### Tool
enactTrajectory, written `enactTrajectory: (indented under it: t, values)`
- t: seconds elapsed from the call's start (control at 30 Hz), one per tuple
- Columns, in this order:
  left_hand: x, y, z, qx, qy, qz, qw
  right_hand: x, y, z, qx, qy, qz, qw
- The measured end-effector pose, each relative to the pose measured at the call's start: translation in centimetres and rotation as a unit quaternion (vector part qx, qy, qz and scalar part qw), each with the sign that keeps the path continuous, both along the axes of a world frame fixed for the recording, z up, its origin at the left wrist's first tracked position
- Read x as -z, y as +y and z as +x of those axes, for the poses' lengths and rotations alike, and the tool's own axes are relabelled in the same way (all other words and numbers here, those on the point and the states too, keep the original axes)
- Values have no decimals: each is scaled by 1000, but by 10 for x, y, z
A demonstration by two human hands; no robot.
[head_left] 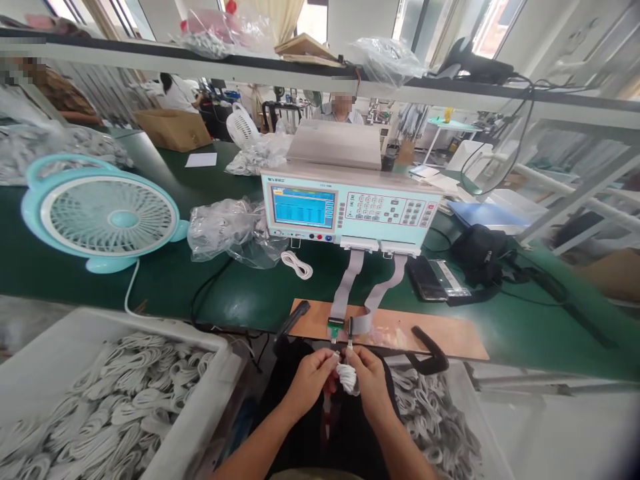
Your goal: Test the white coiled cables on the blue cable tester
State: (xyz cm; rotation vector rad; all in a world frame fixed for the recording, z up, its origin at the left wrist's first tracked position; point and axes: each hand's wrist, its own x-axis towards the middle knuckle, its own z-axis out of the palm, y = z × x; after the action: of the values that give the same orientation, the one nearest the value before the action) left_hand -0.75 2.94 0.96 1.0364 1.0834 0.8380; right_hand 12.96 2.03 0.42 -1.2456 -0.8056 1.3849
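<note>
Just ahead of my left grip [313,377], the green connector board [336,331] blocks the straight way, and two ribbon cables [345,290] run behind it to the tester [385,230], with only a narrow gap between them. Black clamps stand at the counter [530,327] edge on either side, the left clamp [293,321] and the right clamp [433,353] hemming me in. Between fan [123,219] and left clamp I have bare counter, crossed by a black cord [199,297]. Leftward, the left bin [220,343] lies open from above; my right grip [371,377] has the right clamp between it and the far counter.
</note>
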Motion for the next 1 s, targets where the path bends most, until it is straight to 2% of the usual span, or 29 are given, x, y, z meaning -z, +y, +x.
enactTrajectory:
  t: [0.1, 0.2, 0.37, 0.5, 0.7, 0.87, 1.0]
  values:
    - [-7, 3, -4, 25, 26, 40, 999, 1, 2, -2, 8, 52, -38, 998]
    - [-11, 7, -4, 9, 55, 97, 994, -5, 5, -4, 27, 99, -64, 993]
    - [-3, 10, 2, -40, 94, 166, 981, -13, 6, -6, 33, 132, -63, 989]
    - [3, 9, 8, -85, 99, 155, 979, -10, 6, -3, 18, 111, -50, 992]
    - [-3, 3, 19, -155, 80, 108, 979, -6, 3, -1, 7, 103, -49, 994]
    - [0, 5, 27, -155, 20, 72, 985, 2, 8, 1, 8, 104, -41, 994]
    - [-1, 3, 24, -166, 50, 76, 982, 2, 5, 6, 23, 66, -54, 996]
